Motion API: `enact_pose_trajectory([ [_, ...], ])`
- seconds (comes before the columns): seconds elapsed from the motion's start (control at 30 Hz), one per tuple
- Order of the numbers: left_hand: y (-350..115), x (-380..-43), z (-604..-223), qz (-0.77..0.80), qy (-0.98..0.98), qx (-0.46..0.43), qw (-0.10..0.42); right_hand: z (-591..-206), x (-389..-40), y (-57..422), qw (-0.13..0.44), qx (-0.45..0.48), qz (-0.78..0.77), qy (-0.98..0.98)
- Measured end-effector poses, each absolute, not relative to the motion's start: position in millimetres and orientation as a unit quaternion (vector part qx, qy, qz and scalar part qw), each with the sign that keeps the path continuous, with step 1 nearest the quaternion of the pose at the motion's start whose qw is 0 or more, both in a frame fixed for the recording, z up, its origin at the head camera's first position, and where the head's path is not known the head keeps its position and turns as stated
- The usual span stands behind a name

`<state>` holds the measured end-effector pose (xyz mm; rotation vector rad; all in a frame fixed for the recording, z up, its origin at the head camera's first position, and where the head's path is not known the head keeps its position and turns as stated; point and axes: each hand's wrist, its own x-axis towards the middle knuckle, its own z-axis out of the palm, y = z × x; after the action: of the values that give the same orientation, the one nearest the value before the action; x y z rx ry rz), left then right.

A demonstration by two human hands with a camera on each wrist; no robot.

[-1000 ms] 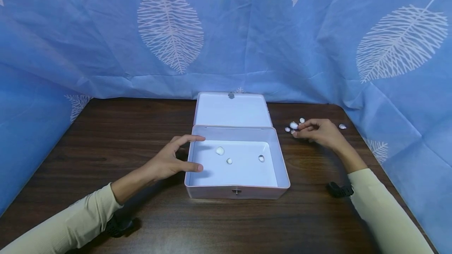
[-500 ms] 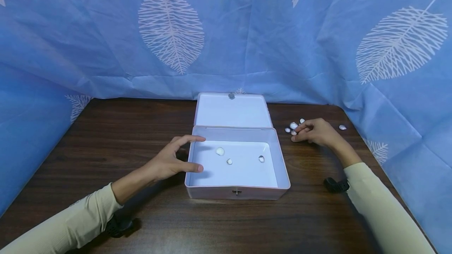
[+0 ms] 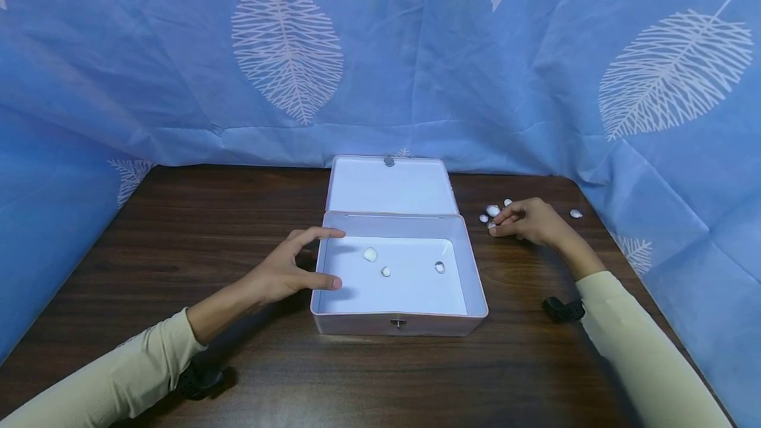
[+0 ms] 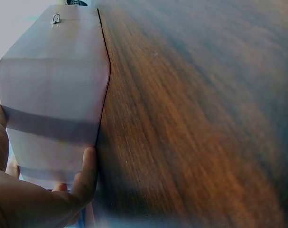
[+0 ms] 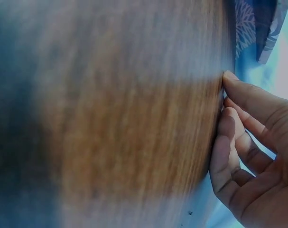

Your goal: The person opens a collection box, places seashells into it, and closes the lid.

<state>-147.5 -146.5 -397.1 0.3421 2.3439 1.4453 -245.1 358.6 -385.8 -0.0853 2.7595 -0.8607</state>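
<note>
A pale lidded box (image 3: 399, 324) stands on the table with its lid (image 3: 391, 185) laid back. Inside it lie 3 small whitish seashells, one of them (image 3: 370, 254) towards the left. My left hand (image 3: 285, 274) holds the box's left wall, thumb and index finger reaching over the rim. In the left wrist view other fingers (image 4: 88, 161) lie against the outer wall. My right hand (image 3: 532, 222), fingers bent, pinches at a small seashell (image 3: 491, 224) on the table. Close by are a larger seashell (image 3: 493, 211) and smaller ones.
Another seashell (image 3: 576, 214) lies apart, near the table's right edge. The dark wooden table (image 3: 368, 382) meets a blue leaf-print cloth (image 3: 404, 84) at the back and sides. A small metal clasp (image 3: 398, 323) sits on the box front.
My right hand has shifted slightly left, and its fingertips have closed in on the small seashell. The left hand and the box have stayed put.
</note>
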Motion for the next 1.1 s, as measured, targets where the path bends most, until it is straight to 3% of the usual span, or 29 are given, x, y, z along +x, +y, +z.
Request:
enact_pose_trajectory([
  [0.8,-146.9,-147.7,-397.2,0.515,0.828,0.124,0.182,-382.3,-242.2,361.0,0.138,-0.079,-0.290,0.944],
  [1.1,-146.5,-147.6,-396.6,0.515,0.828,0.120,0.186,-383.1,-237.1,363.6,0.107,-0.108,-0.272,0.950],
])
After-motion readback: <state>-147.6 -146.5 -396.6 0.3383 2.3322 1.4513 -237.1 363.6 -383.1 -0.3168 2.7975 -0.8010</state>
